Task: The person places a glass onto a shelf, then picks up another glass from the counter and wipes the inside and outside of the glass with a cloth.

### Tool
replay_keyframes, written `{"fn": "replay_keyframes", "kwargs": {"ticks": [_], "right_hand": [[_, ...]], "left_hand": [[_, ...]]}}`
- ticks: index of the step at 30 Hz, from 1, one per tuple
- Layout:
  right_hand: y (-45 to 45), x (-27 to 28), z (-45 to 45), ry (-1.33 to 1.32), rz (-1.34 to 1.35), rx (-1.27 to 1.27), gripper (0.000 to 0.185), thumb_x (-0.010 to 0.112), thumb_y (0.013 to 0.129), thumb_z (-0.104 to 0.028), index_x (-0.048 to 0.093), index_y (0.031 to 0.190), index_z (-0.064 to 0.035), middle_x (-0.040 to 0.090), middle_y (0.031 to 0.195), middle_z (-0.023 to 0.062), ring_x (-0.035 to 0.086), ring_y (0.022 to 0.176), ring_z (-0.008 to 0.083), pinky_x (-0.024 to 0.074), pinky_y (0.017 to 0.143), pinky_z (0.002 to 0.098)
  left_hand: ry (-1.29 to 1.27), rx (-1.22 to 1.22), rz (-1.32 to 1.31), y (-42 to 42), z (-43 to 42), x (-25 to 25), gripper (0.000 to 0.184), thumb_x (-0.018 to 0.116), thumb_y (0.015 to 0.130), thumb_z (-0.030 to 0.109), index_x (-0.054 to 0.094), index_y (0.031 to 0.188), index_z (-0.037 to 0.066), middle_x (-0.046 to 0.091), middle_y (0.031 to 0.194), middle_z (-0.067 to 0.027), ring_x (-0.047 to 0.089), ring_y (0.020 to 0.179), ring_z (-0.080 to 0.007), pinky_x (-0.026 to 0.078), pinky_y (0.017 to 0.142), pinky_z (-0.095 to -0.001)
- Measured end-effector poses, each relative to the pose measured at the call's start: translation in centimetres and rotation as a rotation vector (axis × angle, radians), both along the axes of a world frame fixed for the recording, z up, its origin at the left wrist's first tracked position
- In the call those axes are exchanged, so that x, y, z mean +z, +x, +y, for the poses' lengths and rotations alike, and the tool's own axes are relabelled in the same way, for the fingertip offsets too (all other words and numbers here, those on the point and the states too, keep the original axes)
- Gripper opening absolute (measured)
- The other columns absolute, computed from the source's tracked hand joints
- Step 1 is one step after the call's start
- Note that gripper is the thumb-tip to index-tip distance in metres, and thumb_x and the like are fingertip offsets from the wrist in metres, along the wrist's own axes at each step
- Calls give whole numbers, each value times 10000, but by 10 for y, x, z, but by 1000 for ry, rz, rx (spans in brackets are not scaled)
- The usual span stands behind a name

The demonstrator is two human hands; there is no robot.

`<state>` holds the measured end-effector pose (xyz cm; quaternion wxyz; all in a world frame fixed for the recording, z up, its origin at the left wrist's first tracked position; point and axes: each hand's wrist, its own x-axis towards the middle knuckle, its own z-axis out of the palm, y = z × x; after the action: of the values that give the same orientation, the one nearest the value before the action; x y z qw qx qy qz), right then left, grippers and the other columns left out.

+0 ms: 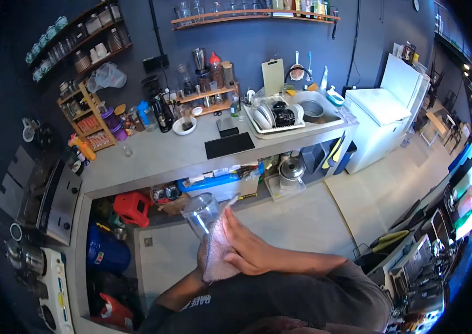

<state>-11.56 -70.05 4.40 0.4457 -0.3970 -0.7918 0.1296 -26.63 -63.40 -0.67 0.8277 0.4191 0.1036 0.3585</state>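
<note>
A clear drinking glass (pixel 201 211) is tilted in front of my chest, its far end pointing toward the counter. My left hand (pixel 201 257) is closed around the lower part of the glass, with most of its fingers hidden behind a cloth. That pale pinkish cloth (pixel 219 256) hangs over the near side of the glass. My right hand (pixel 247 245) grips the cloth and presses it against the glass from the right, its thumb lying across the fabric.
A long counter (pixel 169 147) runs ahead, with a black mat (pixel 229 146), a dish rack (pixel 275 125) and a sink (pixel 330 118). Below it are a red jerrycan (pixel 133 208) and a blue drum (pixel 105 250). A white chest freezer (pixel 378 131) stands right.
</note>
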Motion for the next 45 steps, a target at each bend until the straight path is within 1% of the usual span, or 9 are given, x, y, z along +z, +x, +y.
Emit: {"fn": "replay_keyframes", "kwargs": {"ticks": [13,18,21,26,31,35,40,43,45], "right_hand": [[18,29,-7,301,-381,-169,758,632,903,-269,269,1457,100,378,1351,345,406,1210,557,344,1019,632],[29,37,-10,-127,585,70,663,491,1008,-309,260,1474,102,401,1457,302,388,1377,423,312,1139,459],[12,21,-24,-550,396,59,694,433,1022,-315,160,1516,88,406,1452,321,450,1347,401,348,1123,424],[14,22,-25,-53,316,-172,521,500,996,-256,356,1432,-11,599,1208,243,633,1072,378,485,971,447],[22,47,-18,-526,680,69,558,643,941,-264,393,1363,2,595,1189,229,625,1060,332,485,944,449],[-6,14,-31,-162,191,-77,669,654,919,-271,318,1400,49,544,1193,304,566,1122,439,458,967,467],[24,11,-3,-225,575,308,655,606,902,-310,345,1390,40,559,1226,251,579,1134,399,460,988,437],[28,34,-9,-250,203,-4,658,650,874,-274,364,1387,23,565,1255,230,584,1142,382,459,997,431],[10,23,-16,-393,465,19,641,682,839,-199,396,1368,21,513,1324,267,545,1191,420,445,1018,453]], "left_hand": [[166,-116,64,18,-11,-5,556,508,1012,389,398,1429,38,518,1365,-124,544,1233,-246,431,1066,-420],[365,-326,214,13,-29,-4,545,496,1016,383,401,1428,40,519,1367,-121,542,1236,-244,429,1069,-419],[386,-371,257,9,-28,-9,538,490,1019,380,403,1427,40,519,1368,-119,541,1239,-243,428,1071,-418],[392,-285,267,2,-39,-13,528,478,1023,374,406,1426,42,519,1370,-116,539,1243,-241,426,1073,-416],[332,-137,223,2,-42,-16,518,467,1027,369,410,1425,43,519,1372,-113,537,1246,-239,425,1076,-415],[246,-83,171,5,-29,-16,510,458,1030,364,412,1424,44,520,1374,-110,535,1250,-237,423,1078,-414],[333,-219,223,-2,-42,-17,500,447,1035,359,415,1423,45,520,1376,-107,533,1253,-235,421,1080,-412],[297,-184,202,-3,-39,-17,495,440,1037,355,417,1423,46,520,1377,-105,531,1256,-234,420,1082,-411],[206,-103,154,1,-31,-17,491,435,1039,353,419,1422,47,520,1378,-104,531,1257,-233,419,1083,-411]]}}
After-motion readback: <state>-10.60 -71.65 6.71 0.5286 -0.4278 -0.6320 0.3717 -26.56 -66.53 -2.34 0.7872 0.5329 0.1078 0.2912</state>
